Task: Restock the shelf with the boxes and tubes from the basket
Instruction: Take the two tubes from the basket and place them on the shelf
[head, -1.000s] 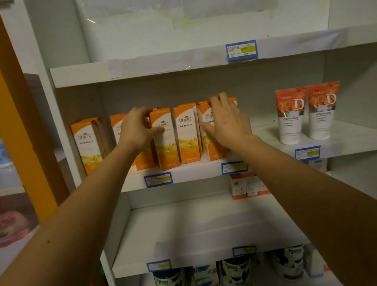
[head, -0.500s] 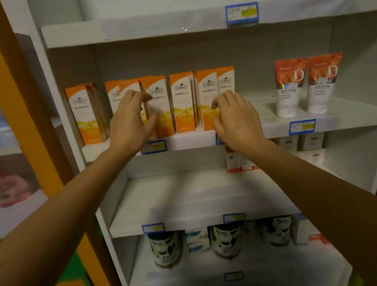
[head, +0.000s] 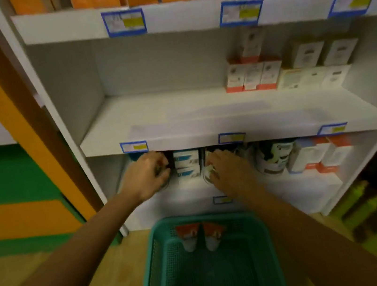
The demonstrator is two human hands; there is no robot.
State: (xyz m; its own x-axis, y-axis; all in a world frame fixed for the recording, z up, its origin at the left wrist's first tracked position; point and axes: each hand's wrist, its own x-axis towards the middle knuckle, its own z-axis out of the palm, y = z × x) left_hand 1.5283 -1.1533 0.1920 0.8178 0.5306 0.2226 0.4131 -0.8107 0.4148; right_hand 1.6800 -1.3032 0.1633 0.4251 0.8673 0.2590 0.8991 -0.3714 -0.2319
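shelf (head: 228, 121) stood before the person | basket (head: 169, 279) on the floor below held two tubes (head: 201, 238) (all that was left) | left hand (head: 147, 175), right hand (head: 230, 173) loosely curled, empty, above it | best gripped mid-body, one per hand

The 1 head-worn wide-angle view looks forward and steeply down, close to the white shelf unit (head: 228, 121) at 12 o'clock, with the green basket (head: 209, 263) at 6 o'clock.
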